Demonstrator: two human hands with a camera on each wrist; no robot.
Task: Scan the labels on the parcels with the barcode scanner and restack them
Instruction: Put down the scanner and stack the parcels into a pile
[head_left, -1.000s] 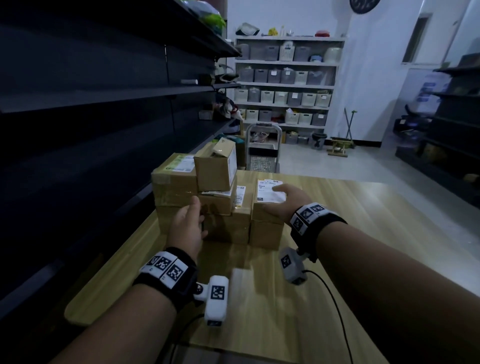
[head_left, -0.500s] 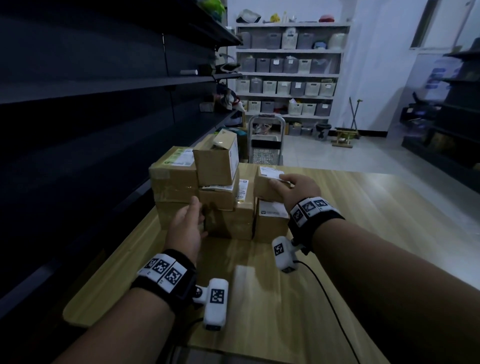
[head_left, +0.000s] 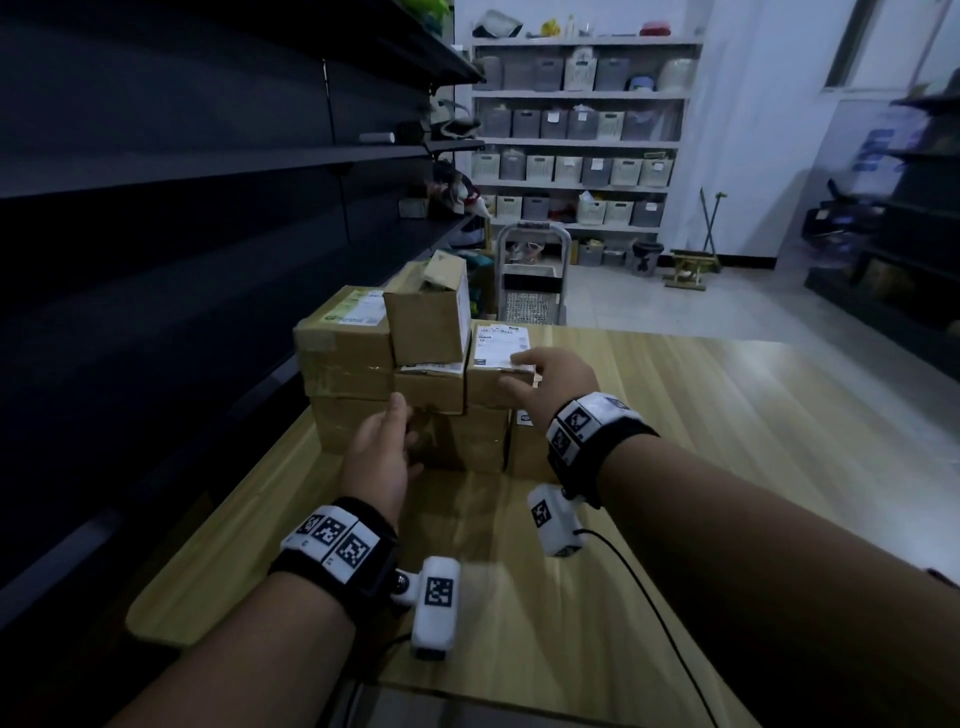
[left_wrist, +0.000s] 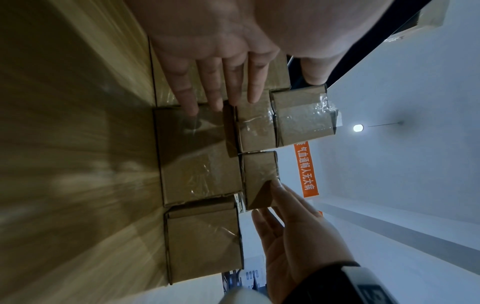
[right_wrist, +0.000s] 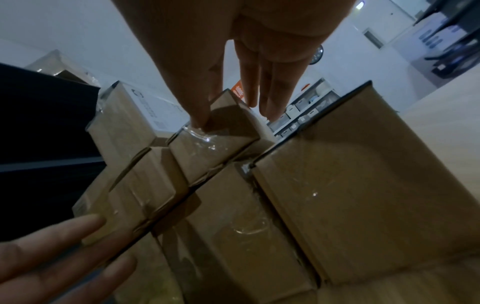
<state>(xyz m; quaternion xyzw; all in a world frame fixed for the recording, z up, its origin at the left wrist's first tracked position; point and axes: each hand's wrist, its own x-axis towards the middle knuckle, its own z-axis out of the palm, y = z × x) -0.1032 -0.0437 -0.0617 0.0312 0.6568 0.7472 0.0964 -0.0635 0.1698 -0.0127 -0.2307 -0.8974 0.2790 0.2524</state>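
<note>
Several brown cardboard parcels are stacked on the wooden table (head_left: 675, 415). A small parcel with a white label (head_left: 496, 382) (left_wrist: 259, 172) (right_wrist: 215, 148) sits on the middle stack, right of a tall upright parcel (head_left: 428, 325). My right hand (head_left: 524, 371) (right_wrist: 233, 107) touches its near right corner, thumb on the front face and straight fingers over the top. My left hand (head_left: 400, 415) (left_wrist: 221, 82) lies flat against the stack's front with straight fingers. A lower parcel (head_left: 527, 447) stands at the right end. No scanner shows.
Dark metal shelving (head_left: 208, 208) runs along the table's left edge. Beyond the stack stands a grey hand cart (head_left: 532, 280), with white shelves of storage bins (head_left: 576, 156) on the far wall. Bare tabletop stretches to the right and toward me.
My right hand lifted the labelled parcel off the right-hand parcel and carried it left onto the middle stack. The left hand stayed at the stack's front.
</note>
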